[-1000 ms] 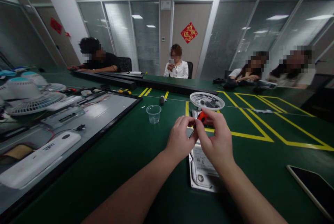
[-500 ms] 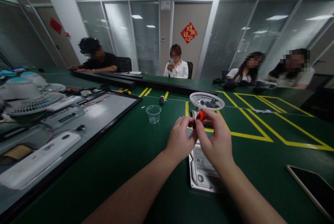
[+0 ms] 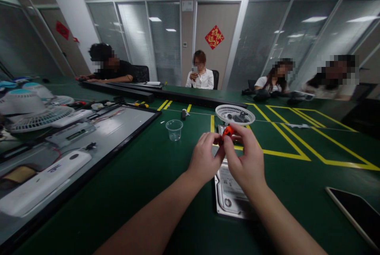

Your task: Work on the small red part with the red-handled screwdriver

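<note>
Above a silver hard drive [image 3: 230, 197], both my hands meet around a small red-orange and black screwdriver [image 3: 228, 131]. My right hand [image 3: 246, 154] is closed, thumb and fingers pinching the coloured handle. My left hand [image 3: 204, 154] is closed too, its fingertips pressed at the handle's lower left end. The shaft and tip are hidden behind the fingers. The drive lies flat on the green table, label side up, partly covered by my right wrist. Just beyond my hands, part of another metal piece [image 3: 221, 129] shows.
A clear plastic cup [image 3: 174, 130] stands left of my hands. Behind them sits a white slotted dish [image 3: 222, 117] with small dark parts. A large panel [image 3: 118, 128] with white devices and fan parts fills the left. A phone [image 3: 356, 215] lies at right. Several people sit across the table.
The screwdriver handle has turned slightly between my fingers. Both hands stay in nearly the same place over the drive.
</note>
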The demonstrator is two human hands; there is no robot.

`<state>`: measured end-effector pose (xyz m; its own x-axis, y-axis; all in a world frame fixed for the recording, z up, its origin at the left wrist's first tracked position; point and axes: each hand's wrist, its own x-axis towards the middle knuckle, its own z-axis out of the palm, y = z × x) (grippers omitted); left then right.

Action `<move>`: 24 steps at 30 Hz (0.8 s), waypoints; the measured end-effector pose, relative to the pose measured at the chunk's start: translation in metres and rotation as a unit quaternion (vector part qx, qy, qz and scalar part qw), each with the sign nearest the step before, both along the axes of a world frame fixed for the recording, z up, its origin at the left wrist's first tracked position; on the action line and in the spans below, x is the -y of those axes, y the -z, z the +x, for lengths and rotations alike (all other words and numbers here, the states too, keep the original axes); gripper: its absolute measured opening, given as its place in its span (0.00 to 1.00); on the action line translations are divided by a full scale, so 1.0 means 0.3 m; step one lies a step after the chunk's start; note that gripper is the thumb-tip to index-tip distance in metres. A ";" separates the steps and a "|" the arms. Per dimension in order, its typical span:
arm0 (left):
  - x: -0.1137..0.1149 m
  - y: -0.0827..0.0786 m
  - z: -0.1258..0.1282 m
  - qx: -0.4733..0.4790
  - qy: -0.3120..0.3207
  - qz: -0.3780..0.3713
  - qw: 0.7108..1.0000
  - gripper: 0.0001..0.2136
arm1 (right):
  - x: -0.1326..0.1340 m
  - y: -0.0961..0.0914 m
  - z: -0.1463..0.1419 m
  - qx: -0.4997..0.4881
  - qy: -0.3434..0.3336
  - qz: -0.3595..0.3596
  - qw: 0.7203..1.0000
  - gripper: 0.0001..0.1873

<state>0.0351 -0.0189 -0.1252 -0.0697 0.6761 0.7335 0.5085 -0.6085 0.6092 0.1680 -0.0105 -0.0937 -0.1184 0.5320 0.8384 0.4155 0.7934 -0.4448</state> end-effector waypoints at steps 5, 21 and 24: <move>0.004 -0.002 0.002 -0.005 0.006 0.001 1.000 0.06 | -0.001 0.011 0.000 -0.014 -0.008 -0.019 1.000 0.18; 0.004 -0.003 0.005 0.006 -0.007 0.015 1.000 0.08 | 0.002 -0.002 0.005 0.008 0.004 0.006 1.000 0.19; 0.003 0.000 0.005 0.005 -0.010 0.012 1.000 0.07 | 0.000 -0.006 0.006 0.014 0.012 0.017 1.000 0.18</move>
<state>0.0364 -0.0198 -0.1252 -0.0904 0.6565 0.7489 0.5147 -0.6129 0.5995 0.1698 -0.0105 -0.0918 -0.1294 0.5063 0.8526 0.4467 0.7974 -0.4058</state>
